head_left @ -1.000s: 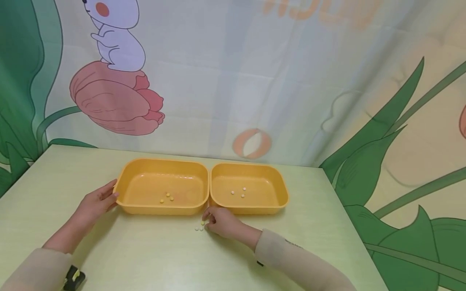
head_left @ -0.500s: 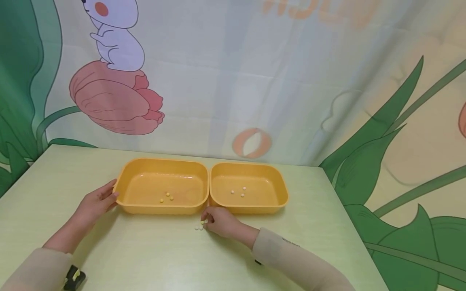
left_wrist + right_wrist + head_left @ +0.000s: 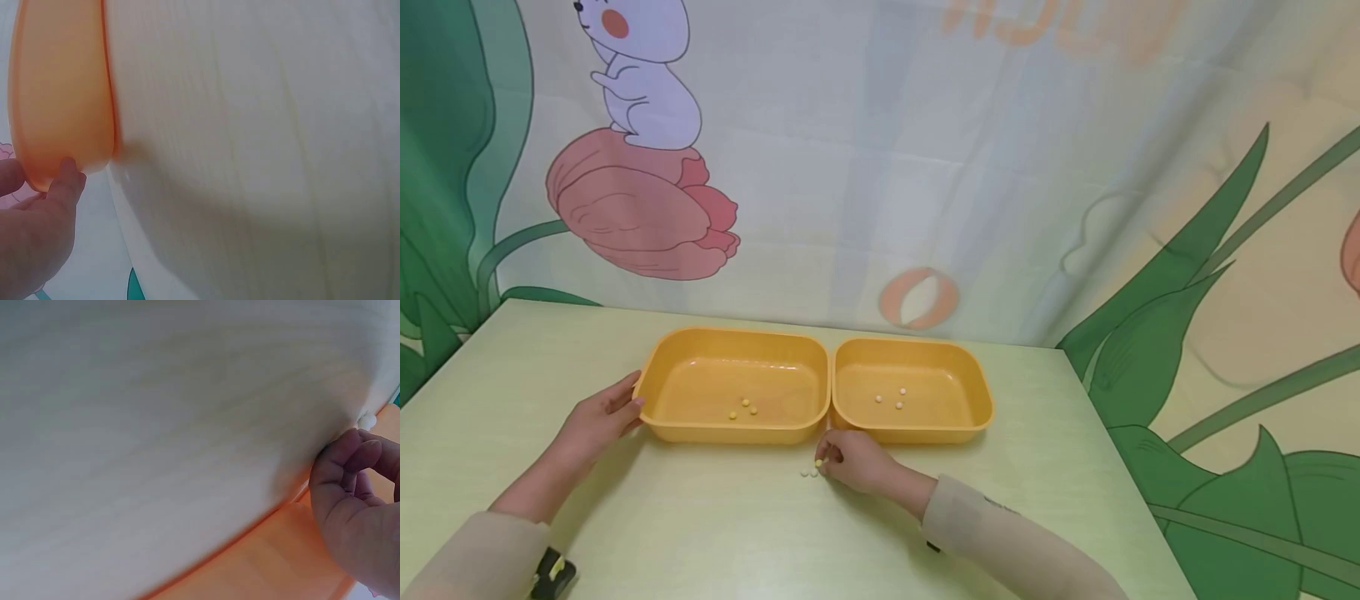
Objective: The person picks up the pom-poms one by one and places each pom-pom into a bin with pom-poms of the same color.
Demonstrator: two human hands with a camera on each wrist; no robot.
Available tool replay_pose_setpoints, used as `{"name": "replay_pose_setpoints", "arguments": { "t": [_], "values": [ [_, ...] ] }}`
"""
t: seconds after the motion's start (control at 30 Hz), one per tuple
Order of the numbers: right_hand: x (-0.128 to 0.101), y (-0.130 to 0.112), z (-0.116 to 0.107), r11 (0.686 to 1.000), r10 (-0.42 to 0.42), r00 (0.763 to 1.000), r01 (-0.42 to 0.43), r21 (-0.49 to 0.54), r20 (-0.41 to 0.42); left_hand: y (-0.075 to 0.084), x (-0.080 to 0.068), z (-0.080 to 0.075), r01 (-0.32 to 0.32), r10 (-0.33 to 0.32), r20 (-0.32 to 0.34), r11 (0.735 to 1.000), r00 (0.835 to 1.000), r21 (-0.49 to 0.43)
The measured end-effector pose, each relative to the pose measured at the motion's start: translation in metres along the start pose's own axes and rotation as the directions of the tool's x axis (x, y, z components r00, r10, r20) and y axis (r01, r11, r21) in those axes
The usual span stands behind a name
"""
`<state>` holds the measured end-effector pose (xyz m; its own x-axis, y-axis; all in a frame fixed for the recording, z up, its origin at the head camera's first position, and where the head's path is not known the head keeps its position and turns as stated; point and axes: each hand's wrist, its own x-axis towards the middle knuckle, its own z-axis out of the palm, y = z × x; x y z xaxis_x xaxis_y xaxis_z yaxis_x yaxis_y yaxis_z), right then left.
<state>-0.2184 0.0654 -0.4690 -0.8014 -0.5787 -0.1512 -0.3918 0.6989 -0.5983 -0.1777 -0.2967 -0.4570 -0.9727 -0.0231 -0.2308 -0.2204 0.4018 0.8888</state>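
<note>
Two orange trays sit side by side on the desk (image 3: 700, 517), touching at their inner walls. Left hand (image 3: 597, 421) rests flat against the outer end of the left tray (image 3: 655, 392), fingers straight and relaxed, tips on the rim; the left wrist view shows a fingertip right at that tray's corner. Right hand (image 3: 853, 460) is down on the desk just in front of the seam between the trays, fingers curled, pinching a yellow bead (image 3: 818, 462) between thumb and fingertip. Just beside it, two white beads (image 3: 808, 472) lie on the desk, close together and touching or nearly so. Inside the left tray, three yellow beads (image 3: 743, 408) lie in a small cluster near the middle. Over in the right tray (image 3: 970, 392), three white ones (image 3: 891, 397) are spread a little apart. Behind the desk hangs a cartoon backdrop (image 3: 925, 167).
</note>
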Motion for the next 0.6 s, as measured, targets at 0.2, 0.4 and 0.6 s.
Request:
{"name": "replay_pose_setpoints", "arguments": {
  "t": [0.2,0.4,0.6],
  "values": [
    [-0.010,-0.001,-0.003,1.000,0.005,1.000,-0.005,0.023,-0.019,0.001,0.001,0.000,0.014,-0.014,0.005,1.000,1.000,0.000],
    [-0.023,-0.010,-0.014,1.000,0.003,1.000,-0.003,0.022,-0.017,0.000,0.001,-0.001,0.009,-0.009,-0.001,1.000,1.000,0.018],
    [-0.033,-0.025,-0.033,0.998,-0.037,0.999,0.038,0.047,-0.013,-0.002,0.000,-0.002,-0.003,0.003,-0.001,1.000,1.000,-0.013]
  ]
}}
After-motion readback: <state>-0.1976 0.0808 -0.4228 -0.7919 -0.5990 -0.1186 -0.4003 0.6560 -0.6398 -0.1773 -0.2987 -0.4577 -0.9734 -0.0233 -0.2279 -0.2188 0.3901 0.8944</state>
